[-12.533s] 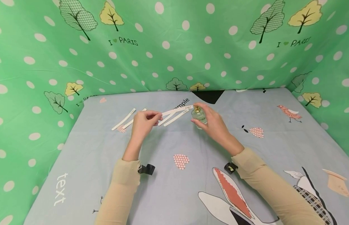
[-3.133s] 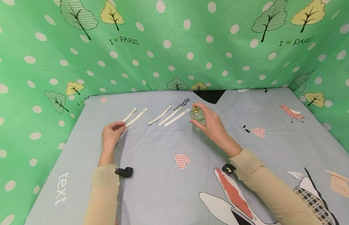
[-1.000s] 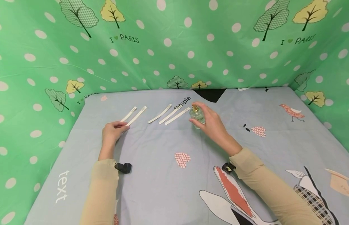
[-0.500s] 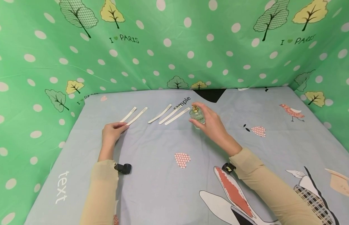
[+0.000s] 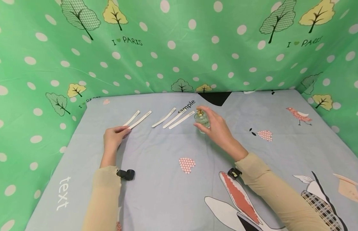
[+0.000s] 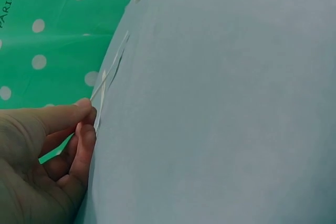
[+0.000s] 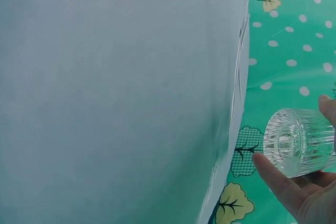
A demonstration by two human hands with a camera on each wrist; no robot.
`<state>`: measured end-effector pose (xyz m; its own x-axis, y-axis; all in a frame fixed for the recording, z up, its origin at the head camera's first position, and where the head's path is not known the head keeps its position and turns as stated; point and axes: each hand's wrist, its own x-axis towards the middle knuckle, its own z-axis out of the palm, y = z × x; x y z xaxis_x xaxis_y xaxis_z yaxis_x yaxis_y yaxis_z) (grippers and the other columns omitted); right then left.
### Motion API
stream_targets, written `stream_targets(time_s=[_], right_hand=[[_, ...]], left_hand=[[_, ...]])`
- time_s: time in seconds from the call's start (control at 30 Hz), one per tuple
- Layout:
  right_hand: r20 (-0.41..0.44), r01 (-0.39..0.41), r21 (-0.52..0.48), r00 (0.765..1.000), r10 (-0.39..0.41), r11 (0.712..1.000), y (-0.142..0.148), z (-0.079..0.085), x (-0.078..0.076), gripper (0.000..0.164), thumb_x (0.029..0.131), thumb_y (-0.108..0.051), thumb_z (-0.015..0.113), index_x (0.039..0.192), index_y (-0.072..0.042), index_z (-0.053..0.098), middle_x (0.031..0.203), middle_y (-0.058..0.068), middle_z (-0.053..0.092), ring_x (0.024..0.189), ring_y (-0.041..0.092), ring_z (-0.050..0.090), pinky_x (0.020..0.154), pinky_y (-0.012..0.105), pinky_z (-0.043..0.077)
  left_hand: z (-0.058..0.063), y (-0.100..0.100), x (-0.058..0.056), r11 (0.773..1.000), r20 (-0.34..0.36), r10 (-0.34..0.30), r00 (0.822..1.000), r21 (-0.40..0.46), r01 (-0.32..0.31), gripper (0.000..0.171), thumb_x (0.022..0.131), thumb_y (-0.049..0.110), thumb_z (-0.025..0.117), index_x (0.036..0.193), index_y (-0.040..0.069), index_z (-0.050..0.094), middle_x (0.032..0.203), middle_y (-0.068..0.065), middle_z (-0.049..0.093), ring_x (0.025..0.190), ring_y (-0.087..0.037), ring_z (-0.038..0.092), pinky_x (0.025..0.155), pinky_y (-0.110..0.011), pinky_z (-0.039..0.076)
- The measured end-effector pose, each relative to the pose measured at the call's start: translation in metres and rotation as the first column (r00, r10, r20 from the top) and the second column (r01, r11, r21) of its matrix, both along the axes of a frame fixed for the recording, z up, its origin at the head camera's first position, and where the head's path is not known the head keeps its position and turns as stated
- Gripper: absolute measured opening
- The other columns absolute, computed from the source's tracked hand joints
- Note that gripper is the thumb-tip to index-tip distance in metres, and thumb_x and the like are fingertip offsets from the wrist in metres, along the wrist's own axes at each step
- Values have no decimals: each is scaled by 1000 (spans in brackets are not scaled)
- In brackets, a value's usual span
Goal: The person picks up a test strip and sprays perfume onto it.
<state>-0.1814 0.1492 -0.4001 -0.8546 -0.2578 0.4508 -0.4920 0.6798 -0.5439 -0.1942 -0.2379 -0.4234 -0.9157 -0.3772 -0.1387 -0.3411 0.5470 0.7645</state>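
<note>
My left hand [image 5: 113, 138] pinches the near end of a white perfume test strip [image 5: 140, 120] between thumb and fingers; the strip's labelled far end points away to the right. Left of it lies another strip [image 5: 131, 118], its near end hidden by the hand. In the left wrist view the pinched strip [image 6: 118, 53] slants up from the fingertips. My right hand [image 5: 217, 128] grips a clear perfume bottle [image 5: 202, 120] with a gold spray neck, index finger at the top. The right wrist view shows the bottle's ribbed glass base [image 7: 286, 142].
Three more strips lie slantwise in a group left of the bottle: a curved one [image 5: 160, 120], a middle one [image 5: 171, 121] and a right one [image 5: 180, 121]. A printed blue-grey cloth [image 5: 155, 186] covers the table. Green dotted fabric [image 5: 155, 73] rises behind it.
Earlier my left hand held a strip by the bottle's nozzle; that strip appears to lie with the middle group now. The hand moved left to another strip. The last second shows barely any motion.
</note>
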Motion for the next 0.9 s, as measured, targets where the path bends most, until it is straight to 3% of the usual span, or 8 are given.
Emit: stream_targets(time_s=[0.43,0.9], right_hand=[[3,2,-1,1000,-2,1000,-1,0,-1,59,90,-28,74,140,-17,45,137,11,62,118,33,64,97,49,55],[4,5,3,1000,-5,1000,1,-1,-1,60,90,-29,74,141,-17,44,137,11,61,119,32,64,98,49,55]], left_hand=[[0,2,1,999,-19,-13,1000,31,14,33,93,21,72,119,1,72,123,-22,69,68,12,56,65,-5,51],[0,7,1,1000,-16,-28,999,2,28,31,93,24,71,118,5,73,119,-19,71,69,10,56,64,-4,48]])
